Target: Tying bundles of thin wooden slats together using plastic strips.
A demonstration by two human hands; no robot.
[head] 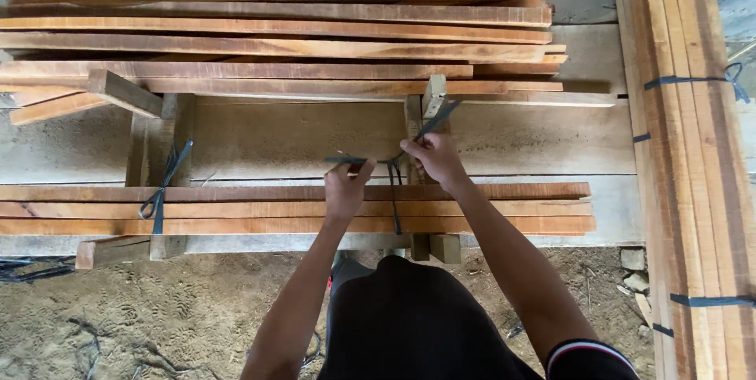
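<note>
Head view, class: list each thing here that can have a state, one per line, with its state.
Left hand: closed on the dark strap's end.
Right hand: closed on the strap's other end.
Dark strap: around the plank bundle, being pulled, not yet knotted.
Plank bundle: lying flat on crosspieces.
Tied strap: knotted around the bundle's left part.
Bundle at right: strapped.

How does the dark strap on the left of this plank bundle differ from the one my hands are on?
The left strap is already knotted, its ends hanging loose, and no hand touches it. The right strap is not yet knotted: the left hand and right hand each pull an end, so its ends stretch taut sideways and upward. Both are dark, thin bands wrapped across the same plank bundle.
</note>
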